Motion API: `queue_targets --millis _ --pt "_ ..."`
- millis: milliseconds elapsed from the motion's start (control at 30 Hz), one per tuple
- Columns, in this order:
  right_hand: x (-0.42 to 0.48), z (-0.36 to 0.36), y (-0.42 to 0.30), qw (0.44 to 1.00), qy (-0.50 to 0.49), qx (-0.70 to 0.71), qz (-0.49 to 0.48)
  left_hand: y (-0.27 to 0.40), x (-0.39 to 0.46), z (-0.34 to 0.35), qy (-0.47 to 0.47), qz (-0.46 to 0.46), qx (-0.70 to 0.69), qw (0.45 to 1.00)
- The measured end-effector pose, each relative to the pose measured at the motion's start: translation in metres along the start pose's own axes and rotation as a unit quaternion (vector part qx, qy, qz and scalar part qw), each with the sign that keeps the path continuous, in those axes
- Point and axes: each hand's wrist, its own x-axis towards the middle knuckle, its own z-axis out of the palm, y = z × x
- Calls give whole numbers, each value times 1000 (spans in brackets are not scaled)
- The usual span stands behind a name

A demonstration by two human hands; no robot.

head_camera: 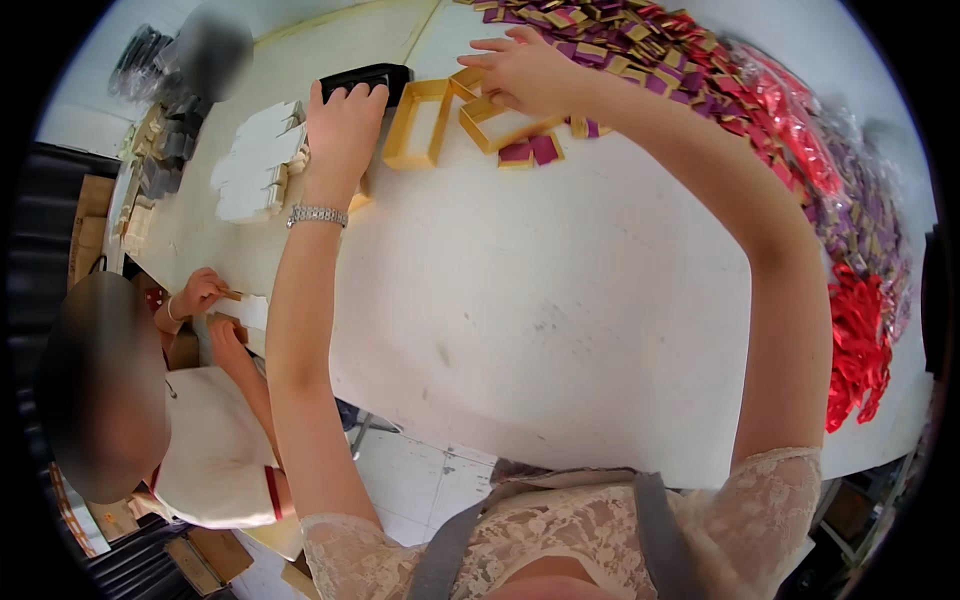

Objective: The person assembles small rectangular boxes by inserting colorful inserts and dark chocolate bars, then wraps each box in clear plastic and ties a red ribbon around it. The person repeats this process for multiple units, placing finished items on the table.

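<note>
My left hand (345,124) reaches to the far side of the white table (525,300), its fingertips on the near edge of a black tray (397,79); whether they grip it is unclear. My right hand (525,71) is over several open yellow rectangular frames, fingers spread, its lower fingers by the rim of one yellow frame (480,131). Another yellow frame (418,124) lies between the hands, beside the tray. Small purple and gold pieces (531,151) lie just below the right hand. Part of a yellow item (361,193) shows behind my left wrist.
Stacked white card pieces (251,165) lie left of my left hand. A heap of purple, gold and red pieces (660,67) curves along the far right, with clear plastic bags (795,112) and red ribbons (859,345). At left, a co-worker's hands (202,291) hold small pieces.
</note>
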Motion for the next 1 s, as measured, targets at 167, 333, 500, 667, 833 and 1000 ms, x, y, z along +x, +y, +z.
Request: queue_targets --millis 167,333,500,667,833,1000 --pt "-98 -68 -55 984 178 -28 -9 28 -26 -103 159 -74 -78 981" --pt "-210 -45 -158 992 73 102 4 104 -96 -252 66 -63 -268 959" --pt "-276 -89 -169 921 309 188 143 197 -144 -286 -6 -12 -399 917" --pt "-340 -118 -219 913 285 246 160 215 -160 -280 -37 -197 -444 873" --pt "-369 -111 -256 899 297 253 199 221 -183 -278 -83 -361 -627 685" --pt "-366 -152 -272 944 303 125 44 235 -193 -356 -160 -68 -505 846"
